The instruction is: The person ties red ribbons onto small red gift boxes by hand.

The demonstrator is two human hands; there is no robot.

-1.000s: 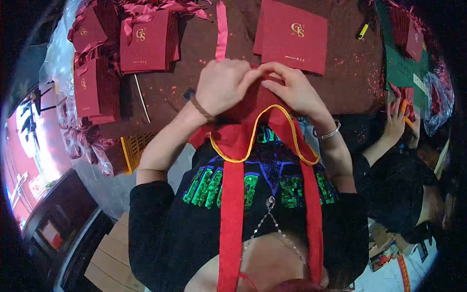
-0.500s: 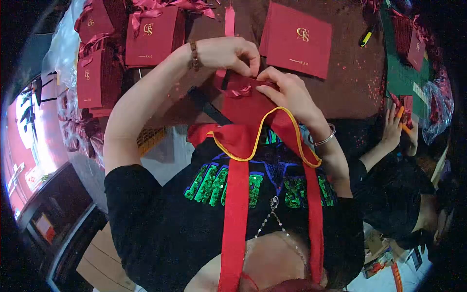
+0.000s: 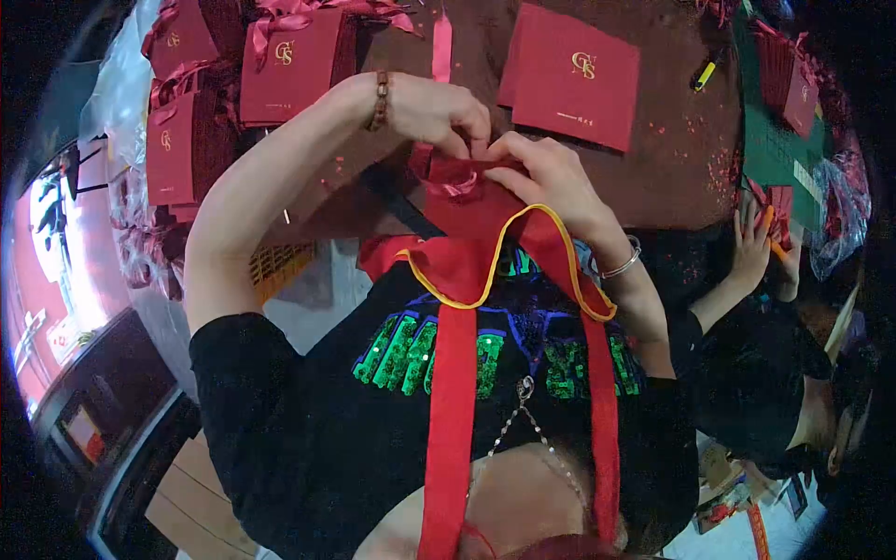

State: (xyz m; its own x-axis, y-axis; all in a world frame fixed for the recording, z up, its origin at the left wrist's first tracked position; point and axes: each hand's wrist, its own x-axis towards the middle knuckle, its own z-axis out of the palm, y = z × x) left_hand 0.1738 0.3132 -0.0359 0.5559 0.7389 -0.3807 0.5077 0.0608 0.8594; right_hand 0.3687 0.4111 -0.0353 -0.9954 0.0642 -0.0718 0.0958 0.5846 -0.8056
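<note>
A dark red paper gift bag [image 3: 467, 207] with a pink ribbon [image 3: 457, 187] at its mouth stands close to my chest, at the table's near edge. My left hand [image 3: 437, 112], with a brown bead bracelet on the wrist, bends over the bag's far rim, its fingers closed there. My right hand [image 3: 551, 177], wearing a silver bangle, pinches the rim from the right side. My fingertips nearly meet at the bag's mouth. What lies between the left fingertips is hidden.
Stacked red gift bags [image 3: 289, 70] with ribbons stand at the back left. Flat red bags [image 3: 579, 79] lie at the back right, near a yellow-black marker [image 3: 703, 75]. A pink ribbon strip [image 3: 441, 47] lies ahead. A co-worker's hands [image 3: 747, 247] hold something orange and red at far right.
My left hand has shifted slightly down and right toward the bag's mouth, its elbow moving outward left. The bag's mouth looks wider. My right hand stays almost in place.
</note>
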